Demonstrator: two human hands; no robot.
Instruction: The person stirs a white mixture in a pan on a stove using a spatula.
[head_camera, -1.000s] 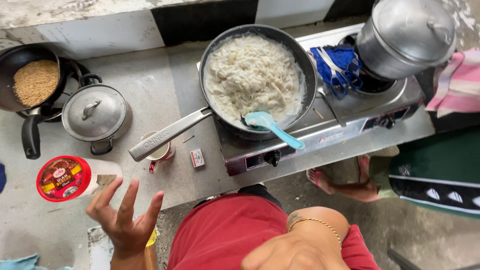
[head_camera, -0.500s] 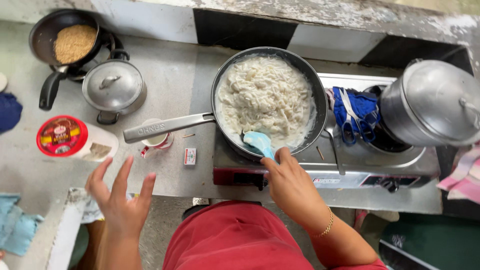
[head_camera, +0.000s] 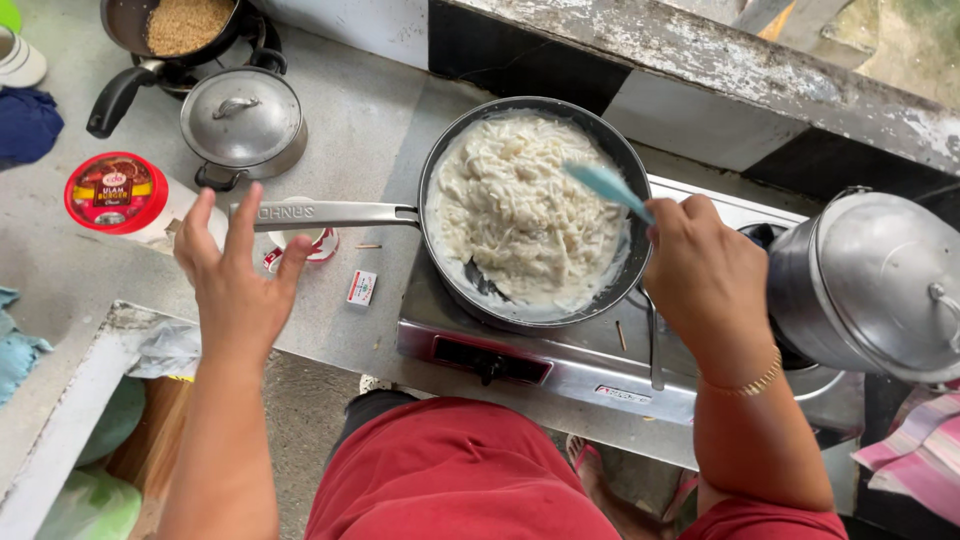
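2 pans (head_camera: 530, 215) (head_camera: 165, 30), 2 lidded pots (head_camera: 243, 125) (head_camera: 885, 280) (both metal), 1 spatula (head_camera: 607, 185), 1 tub (head_camera: 115, 193).

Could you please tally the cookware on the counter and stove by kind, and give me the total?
Frying pans: 2, one with creamy white noodles, one with brown crumbs
Lidded metal pots: 2, a small one and a large one
Total: 4

The pan (head_camera: 530, 210) is dark and matt inside, with a brushed metal handle (head_camera: 330, 213). The spatula (head_camera: 605, 185) looks like smooth blue plastic. The pot (head_camera: 880, 280) and lid (head_camera: 242, 115) are dull metal; the table (head_camera: 370, 130) is rough grey.
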